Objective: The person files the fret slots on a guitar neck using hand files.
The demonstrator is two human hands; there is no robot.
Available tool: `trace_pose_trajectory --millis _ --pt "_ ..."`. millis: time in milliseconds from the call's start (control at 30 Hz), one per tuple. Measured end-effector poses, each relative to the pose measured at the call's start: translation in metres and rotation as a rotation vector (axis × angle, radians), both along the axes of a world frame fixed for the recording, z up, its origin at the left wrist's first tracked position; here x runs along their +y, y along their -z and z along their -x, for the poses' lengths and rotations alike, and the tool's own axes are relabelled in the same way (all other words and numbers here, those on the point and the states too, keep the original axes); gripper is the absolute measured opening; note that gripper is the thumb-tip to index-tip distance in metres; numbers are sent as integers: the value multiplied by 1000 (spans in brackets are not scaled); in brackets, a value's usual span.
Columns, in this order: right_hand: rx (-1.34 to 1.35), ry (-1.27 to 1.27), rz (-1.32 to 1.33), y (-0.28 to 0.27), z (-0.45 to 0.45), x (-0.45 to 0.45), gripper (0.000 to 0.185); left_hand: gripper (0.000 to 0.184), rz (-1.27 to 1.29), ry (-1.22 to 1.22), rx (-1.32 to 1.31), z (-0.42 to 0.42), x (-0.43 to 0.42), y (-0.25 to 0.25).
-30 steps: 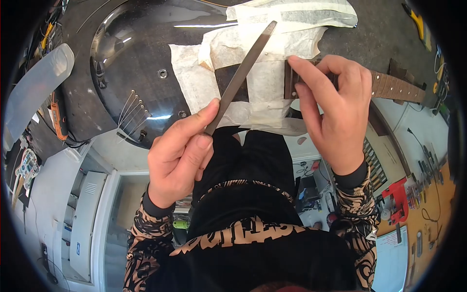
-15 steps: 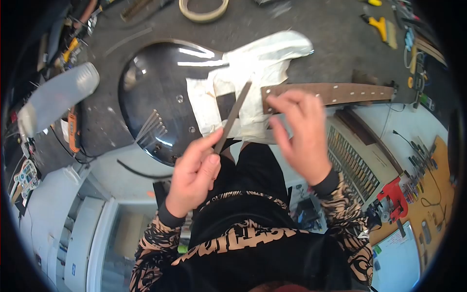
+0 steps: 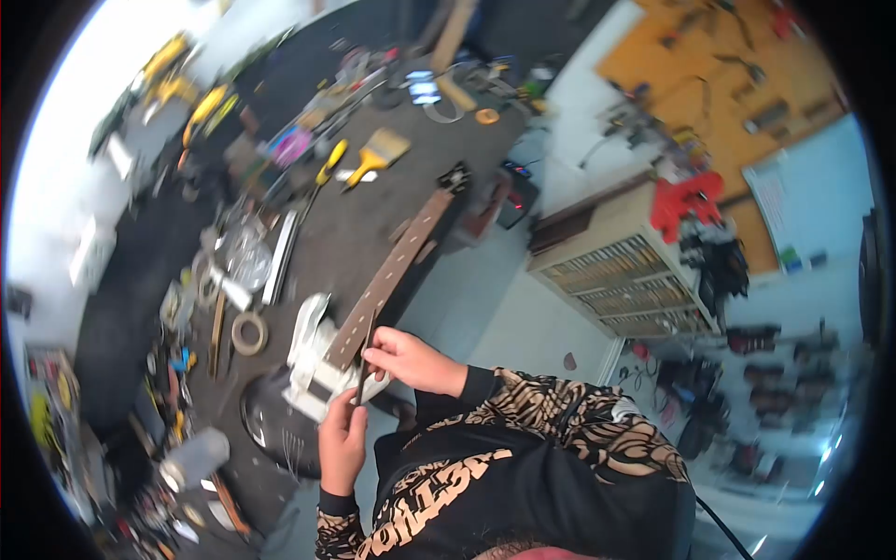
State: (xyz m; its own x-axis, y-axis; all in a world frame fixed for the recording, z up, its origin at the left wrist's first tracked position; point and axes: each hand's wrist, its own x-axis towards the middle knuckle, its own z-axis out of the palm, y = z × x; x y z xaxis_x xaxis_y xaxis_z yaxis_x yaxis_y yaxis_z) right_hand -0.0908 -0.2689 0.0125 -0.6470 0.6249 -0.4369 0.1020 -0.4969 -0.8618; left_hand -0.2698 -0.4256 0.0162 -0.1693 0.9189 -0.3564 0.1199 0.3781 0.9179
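Observation:
My left hand (image 3: 343,446) is closed on the near end of a narrow, flat, dark file (image 3: 362,378). Higher up the file, the fingers of my right hand (image 3: 415,362) pinch it. Beyond my hands lies an electric guitar with a glossy dark body (image 3: 266,415), partly covered in whitish masking tape (image 3: 308,359). Its brown fretboard (image 3: 392,266) with pale inlay marks points away toward the headstock (image 3: 455,177). The file is held over or beside the fretboard's body end; whether it touches is unclear.
On the dark bench are a tape roll (image 3: 249,333), a yellow-handled brush (image 3: 378,157), a screwdriver (image 3: 330,161), a metal straightedge (image 3: 280,257) and a clear plastic bottle (image 3: 194,459). A drawer cabinet (image 3: 607,271) and red vise (image 3: 689,205) stand to the right.
My view has swung to the right and tilted up, showing more of the workshop. My right hand, apart from the file before, now grips it along with my left.

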Motion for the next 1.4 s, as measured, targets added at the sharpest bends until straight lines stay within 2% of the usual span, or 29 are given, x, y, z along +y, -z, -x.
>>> trace_pose_trajectory --millis 67,133,167,200,267,333,367,500,567,667,767,933,1000,1167,1267,1400 --pt "-18 37 2 -10 -29 21 23 29 -63 34 82 -5 46 -16" --pt "-35 114 -70 -25 -58 37 22 27 -219 111 384 -9 96 -25" --pt "-33 145 -82 -30 -72 46 22 26 -114 135 438 -12 124 -35" --pt "-30 171 -93 -34 -87 58 22 24 -251 147 516 -12 152 -26" --pt "-23 214 -114 -26 -121 97 22 22 -344 118 558 -10 218 30" --pt "-11 255 -140 -22 -152 122 22 17 -358 199 704 -11 274 50" --pt "-7 274 -167 -22 -168 136 21 15 -353 179 697 -11 301 72" --pt "-18 362 -255 -5 -243 205 18 16 -200 137 868 6 378 160" --pt "-103 382 -308 -7 -291 230 21 16 -141 126 1013 7 389 177" --pt "-193 444 -278 -2 -359 259 30 17 12 114 1131 -4 399 176" --pt "-268 491 -244 0 -410 274 30 19 155 128 1274 -4 411 180" --pt "-245 608 -118 23 -457 288 21 29 205 -74 1363 -22 431 170" --pt "-247 636 -109 31 -469 295 20 33 182 -96 1316 -43 443 150" --pt "-193 720 -55 46 -487 322 22 28 -201 -163 1234 -101 448 116" --pt "-148 784 -60 49 -490 341 27 27 -248 -99 1224 -141 449 83" --pt "-92 824 -76 55 -502 362 36 22 -349 -18 1163 -168 447 69"
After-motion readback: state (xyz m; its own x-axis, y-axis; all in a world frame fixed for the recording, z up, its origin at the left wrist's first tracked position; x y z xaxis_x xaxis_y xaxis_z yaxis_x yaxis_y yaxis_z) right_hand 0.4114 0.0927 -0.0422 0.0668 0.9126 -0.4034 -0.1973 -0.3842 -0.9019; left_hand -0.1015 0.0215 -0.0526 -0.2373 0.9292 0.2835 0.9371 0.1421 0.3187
